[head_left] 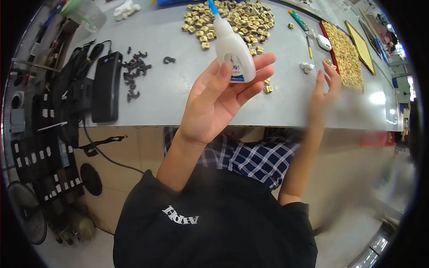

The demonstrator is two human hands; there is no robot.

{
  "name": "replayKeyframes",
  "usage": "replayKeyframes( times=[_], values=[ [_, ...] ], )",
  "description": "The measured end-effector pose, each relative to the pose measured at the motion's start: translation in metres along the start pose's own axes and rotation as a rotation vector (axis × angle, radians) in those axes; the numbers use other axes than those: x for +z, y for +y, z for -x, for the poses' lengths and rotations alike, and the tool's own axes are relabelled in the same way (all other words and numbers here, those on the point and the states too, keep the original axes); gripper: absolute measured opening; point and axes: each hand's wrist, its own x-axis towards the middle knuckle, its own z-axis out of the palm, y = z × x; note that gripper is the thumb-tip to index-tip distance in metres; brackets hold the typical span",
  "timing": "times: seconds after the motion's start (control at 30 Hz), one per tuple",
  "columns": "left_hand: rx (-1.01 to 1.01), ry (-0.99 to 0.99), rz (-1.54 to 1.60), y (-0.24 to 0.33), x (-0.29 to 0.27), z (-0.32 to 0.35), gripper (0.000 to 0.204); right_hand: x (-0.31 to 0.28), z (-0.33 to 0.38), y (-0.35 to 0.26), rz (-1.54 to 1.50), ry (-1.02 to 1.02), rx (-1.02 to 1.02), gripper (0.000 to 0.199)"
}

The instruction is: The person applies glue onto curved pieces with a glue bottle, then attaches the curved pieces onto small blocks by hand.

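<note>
Leaning white bottle (235, 52), slim blue tip (213, 7)

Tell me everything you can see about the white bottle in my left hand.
The white bottle looks like translucent soft plastic, with rounded shoulders narrowing to a slim nozzle and a blue tip near the picture's top edge. A printed label with a teal band wraps its lower front. It tilts, nozzle pointing away and slightly left. Your left hand holds it near the base, thumb on the front, fingers behind and beside it. How full it is, I can't tell.
</note>
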Motion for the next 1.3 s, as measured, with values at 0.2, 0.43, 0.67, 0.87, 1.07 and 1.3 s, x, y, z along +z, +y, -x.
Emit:
replayKeyframes(
  times=[0.2,0.43,0.67,0.87,1.07,1.3],
  values=[
    [0.118,-0.045,-0.363,0.056,0.028,-0.017,0.043,0.000,0.003,0.005,0.080,0.108,-0.024,0.022],
    [0.276,-0.135,-0.629,0.119,0.049,-0.027,0.042,-0.003,0.005,0.014,-0.012,0.081,-0.041,0.023],
    [0.352,-0.340,-0.410,0.140,0.079,-0.019,0.061,-0.002,0.009,0.008,-0.206,0.003,0.158,0.028],
    [0.382,-0.235,-0.409,0.147,0.122,-0.008,0.068,-0.004,0.006,0.009,-0.234,-0.030,0.197,0.026],
    [0.434,-0.327,-0.529,0.160,0.142,-0.007,0.070,-0.001,0.005,0.016,-0.254,0.007,0.184,0.021],
    [0.409,-0.378,-0.541,0.164,0.164,0.001,0.071,-0.002,0.005,0.013,-0.211,0.073,0.136,0.021]
  ],
)
